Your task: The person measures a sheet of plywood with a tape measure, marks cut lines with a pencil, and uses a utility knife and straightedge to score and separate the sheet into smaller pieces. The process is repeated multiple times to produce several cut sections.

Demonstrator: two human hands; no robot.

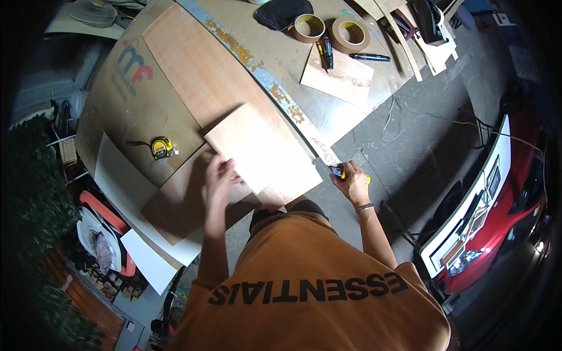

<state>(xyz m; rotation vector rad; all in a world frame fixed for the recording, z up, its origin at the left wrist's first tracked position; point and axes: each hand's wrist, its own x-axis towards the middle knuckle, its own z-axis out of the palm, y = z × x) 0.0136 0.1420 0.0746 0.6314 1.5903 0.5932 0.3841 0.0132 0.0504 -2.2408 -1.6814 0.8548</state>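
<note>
My left hand (220, 178) is at the near left edge of a pale rectangular board (254, 146), its fingers loosely apart. That board overlaps a long reddish plywood sheet (193, 64) on the workbench. At the near right end of a long, paint-worn straightedge (287, 105), my right hand (353, 186) is closed around a yellow-and-black tool (338, 171) that looks like a utility knife; the fingers cover most of it. A yellow-and-black tape measure (161, 147) lies left of my left hand. Another plywood piece (181, 196) is partly in shadow beneath that hand.
Tape rolls (350, 34), markers (329, 52) and a small board (338, 76) lie on the bench's far right. Thin white sheets (123, 175) jut past its left edge. A cable (433, 118) crosses the floor near a white panel (468, 205) and a red car (509, 216).
</note>
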